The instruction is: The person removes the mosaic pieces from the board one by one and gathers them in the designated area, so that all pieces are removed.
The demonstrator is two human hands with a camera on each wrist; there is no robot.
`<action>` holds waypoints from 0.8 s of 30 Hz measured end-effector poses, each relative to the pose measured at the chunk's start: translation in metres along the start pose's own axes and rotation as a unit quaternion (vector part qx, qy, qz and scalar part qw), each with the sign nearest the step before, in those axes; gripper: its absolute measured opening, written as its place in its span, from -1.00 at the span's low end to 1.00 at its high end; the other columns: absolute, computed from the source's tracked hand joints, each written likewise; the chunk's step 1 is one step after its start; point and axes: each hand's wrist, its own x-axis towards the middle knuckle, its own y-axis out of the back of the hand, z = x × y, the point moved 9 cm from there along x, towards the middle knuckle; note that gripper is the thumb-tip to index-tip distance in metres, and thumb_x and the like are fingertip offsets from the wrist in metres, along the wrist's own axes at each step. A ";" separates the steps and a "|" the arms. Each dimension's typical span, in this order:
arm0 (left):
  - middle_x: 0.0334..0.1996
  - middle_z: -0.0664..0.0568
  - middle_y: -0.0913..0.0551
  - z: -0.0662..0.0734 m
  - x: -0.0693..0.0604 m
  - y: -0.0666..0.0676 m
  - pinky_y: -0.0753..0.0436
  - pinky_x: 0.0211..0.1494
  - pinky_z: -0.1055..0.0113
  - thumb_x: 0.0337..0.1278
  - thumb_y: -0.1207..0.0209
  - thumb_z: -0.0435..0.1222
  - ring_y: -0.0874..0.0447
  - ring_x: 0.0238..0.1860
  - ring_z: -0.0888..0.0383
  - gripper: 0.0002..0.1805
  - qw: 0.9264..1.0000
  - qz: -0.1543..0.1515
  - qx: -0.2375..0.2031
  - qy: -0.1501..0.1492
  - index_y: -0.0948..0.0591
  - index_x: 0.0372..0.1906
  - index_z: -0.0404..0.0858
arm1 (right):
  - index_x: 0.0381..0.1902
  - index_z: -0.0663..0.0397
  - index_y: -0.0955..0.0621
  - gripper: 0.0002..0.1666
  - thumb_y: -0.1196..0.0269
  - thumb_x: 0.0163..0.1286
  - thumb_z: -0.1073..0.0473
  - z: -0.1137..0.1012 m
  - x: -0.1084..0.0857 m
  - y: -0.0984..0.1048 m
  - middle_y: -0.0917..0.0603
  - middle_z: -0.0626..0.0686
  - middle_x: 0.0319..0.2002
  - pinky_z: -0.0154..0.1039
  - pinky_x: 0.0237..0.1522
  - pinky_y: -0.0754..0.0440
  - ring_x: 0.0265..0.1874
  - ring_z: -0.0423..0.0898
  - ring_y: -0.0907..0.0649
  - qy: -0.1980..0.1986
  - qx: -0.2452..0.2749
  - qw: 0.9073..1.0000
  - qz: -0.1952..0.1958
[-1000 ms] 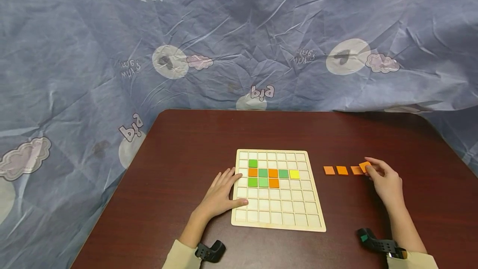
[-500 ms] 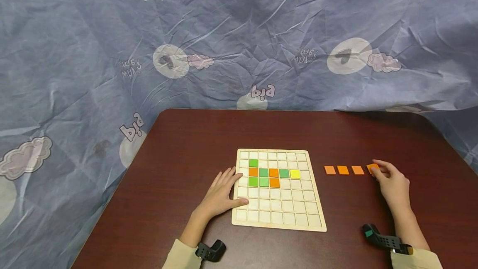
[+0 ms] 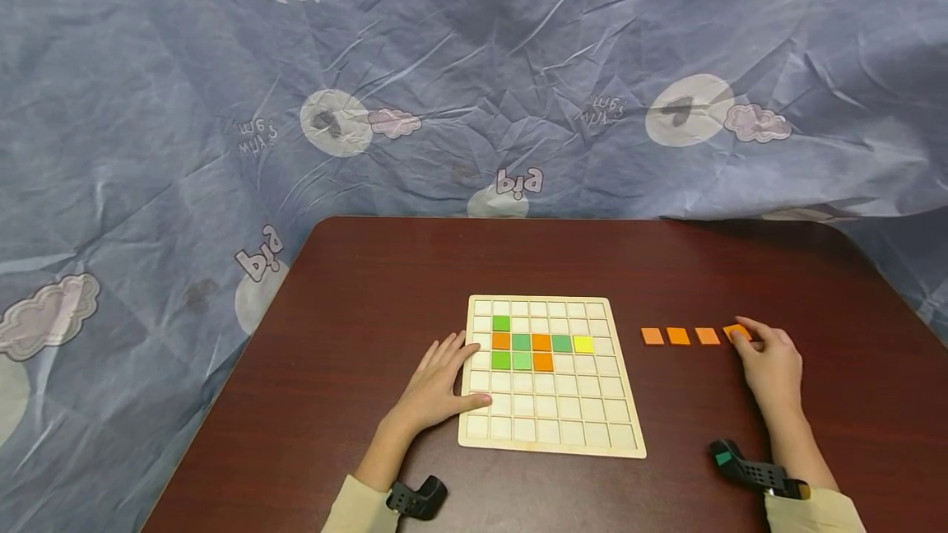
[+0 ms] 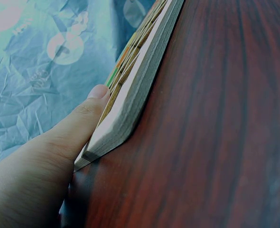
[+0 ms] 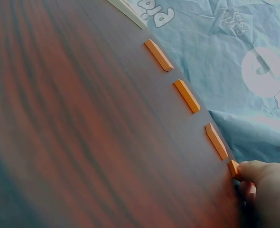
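A pale wooden grid board [image 3: 548, 410] lies flat on the table, with green, orange and yellow square tiles in several of its cells. On its left edge rests my left hand [image 3: 433, 389], fingers spread and fairly straight; the left wrist view shows the thumb [image 4: 78, 118] against the rim. To the right of the board, my right hand [image 3: 773, 368] pinches an orange tile [image 3: 736, 330] between thumb and finger, low at the table. Three more tiles stand in line to its left: a light orange tile [image 3: 652, 337], an orange tile [image 3: 678, 336] and another light orange tile [image 3: 707, 336].
The dark red-brown table [image 3: 385, 270] has rounded far corners. Behind it hangs a wrinkled blue-grey printed cloth [image 3: 474, 89]. Each wrist carries a black camera mount, the left mount [image 3: 418, 498] close to the table's near side.
My right hand has moved a little right with the orange tile, from over the third tile down to the right end of the row. The left hand stays on the board.
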 end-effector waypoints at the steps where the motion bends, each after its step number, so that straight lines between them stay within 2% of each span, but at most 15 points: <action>1: 0.43 0.03 -0.02 0.000 0.000 0.000 0.15 0.47 0.05 -0.11 -0.09 0.29 0.11 0.45 0.10 -0.11 1.000 0.000 0.001 0.001 -0.20 0.35 0.00 | 0.12 0.26 -0.48 -0.57 0.01 0.39 0.13 0.000 0.000 -0.001 -0.43 0.35 -0.11 -0.21 -0.37 -0.21 -0.31 0.07 -0.41 0.000 0.000 1.000 0.000; 8: 0.43 0.05 -0.01 -0.001 0.000 -0.001 0.16 0.48 0.07 -0.10 -0.08 0.30 0.13 0.46 0.12 -0.12 1.000 -0.004 0.004 0.002 -0.19 0.35 0.01 | 0.11 0.29 -0.48 -0.57 0.00 0.38 0.15 0.000 0.001 -0.001 -0.42 0.36 -0.07 -0.19 -0.34 -0.20 -0.25 0.11 -0.40 -0.006 -0.007 1.000 0.006; 24: 0.43 0.05 -0.01 -0.001 0.000 -0.001 0.16 0.47 0.06 -0.12 -0.08 0.30 0.14 0.46 0.12 -0.11 1.000 -0.006 0.002 0.008 -0.19 0.35 0.02 | 0.06 0.36 -0.50 -0.58 0.00 0.36 0.19 -0.001 0.000 0.000 -0.44 0.37 -0.10 -0.14 -0.31 -0.23 -0.22 0.14 -0.40 0.009 -0.006 1.000 0.016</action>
